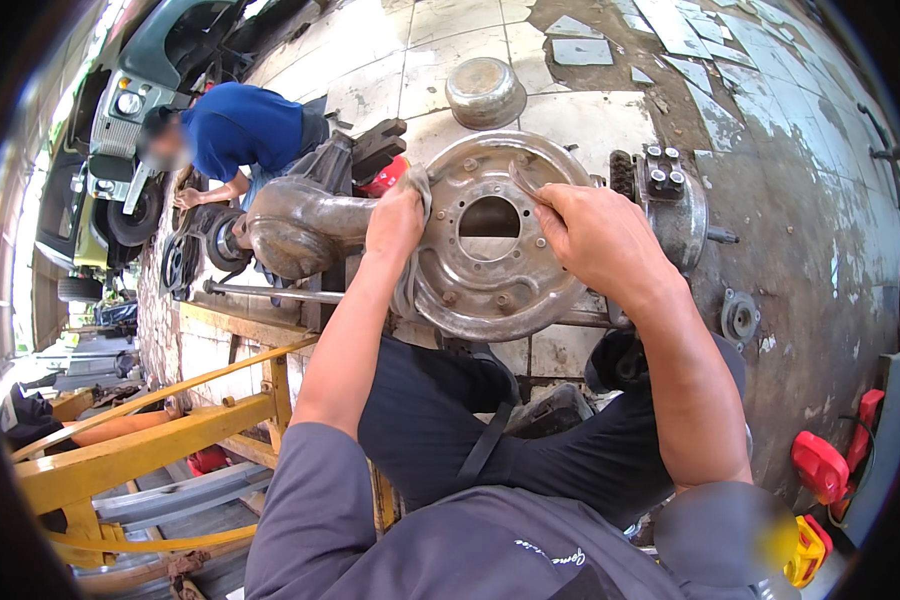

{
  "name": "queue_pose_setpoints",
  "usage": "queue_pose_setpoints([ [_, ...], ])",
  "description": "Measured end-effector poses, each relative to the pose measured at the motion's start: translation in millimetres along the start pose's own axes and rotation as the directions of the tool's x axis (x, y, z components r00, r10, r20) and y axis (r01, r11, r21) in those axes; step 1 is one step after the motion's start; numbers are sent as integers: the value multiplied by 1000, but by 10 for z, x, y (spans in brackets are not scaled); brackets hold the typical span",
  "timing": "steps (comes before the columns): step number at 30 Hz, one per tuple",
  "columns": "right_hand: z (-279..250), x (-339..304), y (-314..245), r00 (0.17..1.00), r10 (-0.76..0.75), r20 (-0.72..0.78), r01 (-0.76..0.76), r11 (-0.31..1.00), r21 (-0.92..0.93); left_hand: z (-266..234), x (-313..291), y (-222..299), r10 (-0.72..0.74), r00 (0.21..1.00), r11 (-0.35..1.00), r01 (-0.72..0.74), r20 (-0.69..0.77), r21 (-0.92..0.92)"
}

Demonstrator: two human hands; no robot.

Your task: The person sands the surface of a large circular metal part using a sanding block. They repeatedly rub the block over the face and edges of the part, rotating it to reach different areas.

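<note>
A round, greasy metal brake backing plate (470,290) with a large centre hole and a ring of small bolt holes stands in front of me. My left hand (397,222) is closed on a grey rag (410,280), pressed to the plate's left edge. At its upper right, my right hand (592,235) pinches a thin, curved brownish strip (521,182) against the plate's face. I cannot tell what the strip is made of. Left of the plate lies an axle housing (295,228) with a rounded, bulging middle.
A co-worker in a blue shirt (240,125) bends over parts at the left. A metal drum (485,92) sits beyond the plate. A hub-like part (675,215) and a small flange (739,318) lie right. A yellow frame (160,450) stands at lower left; red cans (820,467) lie lower right.
</note>
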State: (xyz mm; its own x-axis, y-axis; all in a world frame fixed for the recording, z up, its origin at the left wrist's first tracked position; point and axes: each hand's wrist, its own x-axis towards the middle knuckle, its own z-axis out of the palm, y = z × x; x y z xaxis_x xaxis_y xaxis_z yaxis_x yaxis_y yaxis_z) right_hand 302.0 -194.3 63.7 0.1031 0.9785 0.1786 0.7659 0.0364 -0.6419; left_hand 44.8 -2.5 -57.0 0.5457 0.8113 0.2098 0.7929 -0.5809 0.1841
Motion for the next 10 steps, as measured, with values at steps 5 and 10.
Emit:
queue_pose_setpoints([
  [5, 20, 13, -5, 1000, -6, 25, 6, 1000, -1, -485, -69, 43, -154, 881, 988, 122, 448, 98],
  [10, -3, -41, -70, 999, 4, 38, -4, 1000, 5, -424, 58, 14, -170, 983, 978, 160, -67, -138],
])
